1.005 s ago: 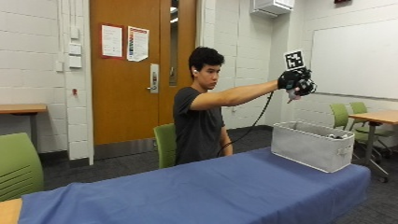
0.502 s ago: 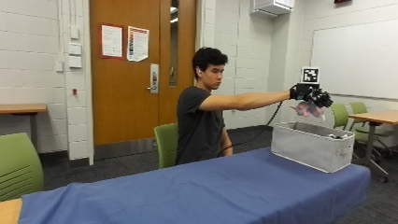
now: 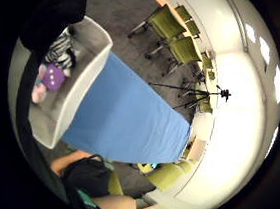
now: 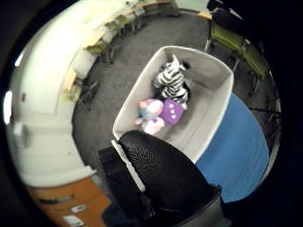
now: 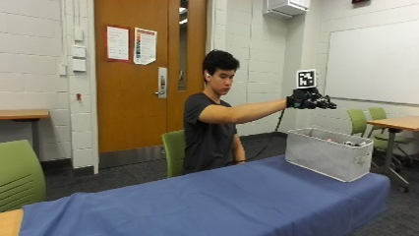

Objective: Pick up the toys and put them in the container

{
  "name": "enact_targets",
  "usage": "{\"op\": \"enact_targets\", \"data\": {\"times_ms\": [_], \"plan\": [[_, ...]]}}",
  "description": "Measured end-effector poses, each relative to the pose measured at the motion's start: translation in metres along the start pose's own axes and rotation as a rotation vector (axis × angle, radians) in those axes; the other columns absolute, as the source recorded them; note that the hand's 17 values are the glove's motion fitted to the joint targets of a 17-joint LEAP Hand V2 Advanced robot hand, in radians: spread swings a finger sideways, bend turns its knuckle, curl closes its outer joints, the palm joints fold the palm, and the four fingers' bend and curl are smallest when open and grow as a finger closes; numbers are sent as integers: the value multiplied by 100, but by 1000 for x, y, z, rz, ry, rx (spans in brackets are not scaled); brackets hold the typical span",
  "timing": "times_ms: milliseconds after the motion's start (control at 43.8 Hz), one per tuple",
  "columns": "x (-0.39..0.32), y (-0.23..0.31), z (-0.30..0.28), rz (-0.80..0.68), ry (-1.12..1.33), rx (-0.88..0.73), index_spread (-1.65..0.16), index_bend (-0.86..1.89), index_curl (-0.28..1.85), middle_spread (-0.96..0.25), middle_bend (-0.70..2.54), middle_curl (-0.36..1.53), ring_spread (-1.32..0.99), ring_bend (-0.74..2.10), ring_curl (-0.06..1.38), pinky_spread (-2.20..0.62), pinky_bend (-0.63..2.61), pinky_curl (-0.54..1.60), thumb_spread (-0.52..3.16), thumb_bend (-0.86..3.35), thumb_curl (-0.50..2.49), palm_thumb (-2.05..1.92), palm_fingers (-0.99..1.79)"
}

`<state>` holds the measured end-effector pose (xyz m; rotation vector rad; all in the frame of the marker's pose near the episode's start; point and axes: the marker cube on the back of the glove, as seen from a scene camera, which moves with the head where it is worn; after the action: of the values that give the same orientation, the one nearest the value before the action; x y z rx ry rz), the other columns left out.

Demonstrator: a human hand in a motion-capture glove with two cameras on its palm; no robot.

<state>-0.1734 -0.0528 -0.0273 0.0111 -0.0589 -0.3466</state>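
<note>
My gloved right hand (image 5: 312, 100) is stretched out at arm's length above the grey fabric container (image 5: 326, 158), fingers straight and holding nothing. The container stands at the end of the blue-covered table (image 5: 216, 201). In the thumb side palm view, a striped zebra toy (image 4: 171, 79) and a pink and purple plush toy (image 4: 159, 114) lie inside the container (image 4: 207, 120), well below the glove's thumb (image 4: 164, 179). The little finger side palm view shows the same zebra (image 3: 60, 51) and purple toy (image 3: 52, 78) in the container (image 3: 84, 86). No toy lies on the table.
Green chairs (image 5: 367, 123) and a wooden table (image 5: 401, 123) stand beyond the container. Another green chair (image 5: 19, 172) is at the table's other end. A tripod (image 3: 204, 93) stands on the floor across the table. The person sits behind the table's long side.
My hand has swung out over the container and lowered a little. The pale toy that hung under it in the earlier frames is gone from the hand, and the fingers have straightened.
</note>
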Motion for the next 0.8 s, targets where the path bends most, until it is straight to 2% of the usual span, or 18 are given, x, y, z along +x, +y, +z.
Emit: {"op": "enact_targets", "data": {"times_ms": [69,160,251,365,548,799], "plan": [[30,20,4,-14,102,29,-32,19,57,-12,41,47,-22,61,32,-13,95,39,100,-15,46,-21,-5],[58,50,2,-66,6,33,-31,20,57,-11,40,46,-23,57,31,-13,91,37,101,-15,39,-21,-3],[110,70,12,163,174,47,-30,21,57,-11,39,45,-24,53,30,-14,87,36,102,-14,33,-21,-1],[153,102,19,274,184,60,-28,22,57,-10,37,45,-26,49,29,-14,83,35,102,-14,28,-20,0],[196,139,28,326,199,63,-26,22,56,-10,36,44,-28,44,27,-15,77,33,102,-13,20,-20,1],[209,160,38,351,185,67,-25,21,55,-10,33,44,-30,38,27,-15,72,32,102,-13,14,-19,3]]}}
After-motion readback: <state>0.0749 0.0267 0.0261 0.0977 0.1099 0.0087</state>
